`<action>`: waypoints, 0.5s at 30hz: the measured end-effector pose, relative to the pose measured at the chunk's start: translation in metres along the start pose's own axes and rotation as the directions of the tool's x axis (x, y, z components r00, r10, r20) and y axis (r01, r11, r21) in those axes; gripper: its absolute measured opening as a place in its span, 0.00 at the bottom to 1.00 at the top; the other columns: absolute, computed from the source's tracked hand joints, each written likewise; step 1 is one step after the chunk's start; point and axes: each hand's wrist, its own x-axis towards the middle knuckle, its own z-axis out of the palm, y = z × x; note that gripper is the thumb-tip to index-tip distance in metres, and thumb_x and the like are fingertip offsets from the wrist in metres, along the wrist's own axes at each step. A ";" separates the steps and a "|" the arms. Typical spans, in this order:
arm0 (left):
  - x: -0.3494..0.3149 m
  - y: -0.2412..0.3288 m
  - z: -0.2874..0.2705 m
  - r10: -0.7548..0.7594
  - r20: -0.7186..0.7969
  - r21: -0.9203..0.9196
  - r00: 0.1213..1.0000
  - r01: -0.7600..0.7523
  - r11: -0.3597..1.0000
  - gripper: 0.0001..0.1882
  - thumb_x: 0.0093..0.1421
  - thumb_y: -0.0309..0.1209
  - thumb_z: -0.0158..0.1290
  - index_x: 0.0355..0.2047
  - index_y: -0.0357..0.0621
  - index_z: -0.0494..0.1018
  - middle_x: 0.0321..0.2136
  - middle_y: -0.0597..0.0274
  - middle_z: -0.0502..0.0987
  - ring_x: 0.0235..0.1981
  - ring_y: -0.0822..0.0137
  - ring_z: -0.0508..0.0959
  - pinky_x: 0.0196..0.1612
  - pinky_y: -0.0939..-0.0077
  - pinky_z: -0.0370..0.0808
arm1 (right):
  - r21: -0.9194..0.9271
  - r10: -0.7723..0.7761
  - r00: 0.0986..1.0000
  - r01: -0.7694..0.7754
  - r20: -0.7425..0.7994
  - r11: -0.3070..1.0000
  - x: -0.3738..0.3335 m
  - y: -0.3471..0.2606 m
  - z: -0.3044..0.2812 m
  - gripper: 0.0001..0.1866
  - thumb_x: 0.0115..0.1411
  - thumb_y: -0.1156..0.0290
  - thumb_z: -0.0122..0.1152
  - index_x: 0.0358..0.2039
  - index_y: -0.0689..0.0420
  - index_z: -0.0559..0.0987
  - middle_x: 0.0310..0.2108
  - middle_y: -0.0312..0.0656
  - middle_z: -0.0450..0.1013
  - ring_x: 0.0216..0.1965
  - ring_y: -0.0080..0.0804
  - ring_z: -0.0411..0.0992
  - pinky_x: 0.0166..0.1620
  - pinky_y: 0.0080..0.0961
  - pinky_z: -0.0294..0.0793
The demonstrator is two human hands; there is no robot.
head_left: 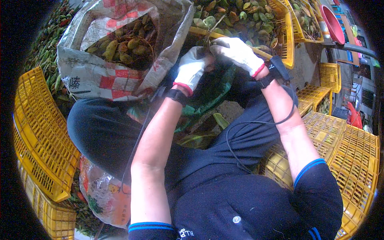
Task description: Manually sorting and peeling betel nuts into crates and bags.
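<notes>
My left hand [191,68] and my right hand [237,54], both in white gloves with red cuffs, meet above my lap. My right hand's fingers are closed on a thin brown plant stem [209,37] that sticks up between the gloves. The left fingers curl beside it; whatever they hold is hidden. Beyond them, a yellow crate [286,52] holds many plump green and brownish plant pieces [244,18]. To the left stands a white woven sack [86,80] with red checks, holding yellow-brown plant pieces [134,48].
A green bag [208,102] lies between my legs. Yellow crates stand at the left [44,132] and right [356,164]. Leafy green plants [42,60] are heaped at the far left. A cable [230,138] loops from my right wrist. A red basin [333,25] sits far right.
</notes>
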 end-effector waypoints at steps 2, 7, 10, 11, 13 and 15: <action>-0.001 0.001 0.004 0.035 0.019 0.070 0.999 -0.037 0.997 0.21 0.57 0.29 0.61 0.50 0.36 0.71 0.40 0.57 0.78 0.36 0.66 0.80 0.38 0.74 0.80 | -0.053 -0.005 0.999 0.002 -0.050 0.999 -0.001 0.007 0.002 0.24 0.64 0.55 0.53 0.51 0.63 0.76 0.42 0.48 0.78 0.43 0.38 0.76 0.47 0.29 0.73; -0.008 0.006 0.006 0.059 -0.041 0.128 0.997 -0.053 0.990 0.23 0.54 0.27 0.62 0.49 0.35 0.71 0.41 0.57 0.79 0.39 0.68 0.80 0.42 0.77 0.79 | -0.076 -0.013 0.998 0.009 -0.059 0.997 0.001 0.013 0.011 0.21 0.63 0.61 0.49 0.49 0.62 0.77 0.43 0.52 0.77 0.46 0.47 0.75 0.49 0.35 0.73; -0.008 -0.001 0.008 0.083 -0.070 0.178 0.994 -0.070 0.981 0.25 0.52 0.31 0.64 0.49 0.36 0.72 0.40 0.57 0.80 0.40 0.66 0.80 0.45 0.77 0.77 | -0.040 0.040 0.969 -0.051 -0.246 0.998 -0.001 0.012 0.033 0.19 0.63 0.60 0.47 0.42 0.60 0.79 0.39 0.52 0.77 0.43 0.51 0.75 0.47 0.39 0.73; -0.008 -0.002 0.009 0.081 -0.067 0.178 0.994 -0.068 0.982 0.25 0.52 0.31 0.64 0.49 0.36 0.72 0.40 0.57 0.80 0.40 0.66 0.80 0.45 0.77 0.77 | -0.011 0.125 0.975 -0.129 -0.182 0.992 -0.002 0.013 0.033 0.18 0.62 0.61 0.48 0.42 0.60 0.79 0.39 0.52 0.77 0.43 0.51 0.75 0.47 0.39 0.73; -0.008 -0.003 0.010 0.095 -0.109 0.431 0.989 -0.040 0.902 0.26 0.49 0.34 0.66 0.48 0.38 0.73 0.40 0.57 0.81 0.41 0.64 0.80 0.48 0.74 0.75 | -0.023 0.159 0.967 -0.167 -0.201 0.986 -0.004 0.013 0.040 0.18 0.61 0.61 0.48 0.42 0.60 0.79 0.39 0.52 0.77 0.42 0.51 0.75 0.47 0.39 0.73; -0.008 -0.007 0.010 0.119 -0.129 0.442 0.984 -0.050 0.896 0.27 0.48 0.35 0.66 0.47 0.38 0.74 0.40 0.56 0.81 0.42 0.64 0.80 0.48 0.73 0.74 | -0.031 0.188 0.958 -0.199 -0.217 0.979 -0.003 0.008 0.042 0.18 0.61 0.62 0.48 0.42 0.60 0.79 0.38 0.51 0.78 0.42 0.51 0.75 0.47 0.38 0.73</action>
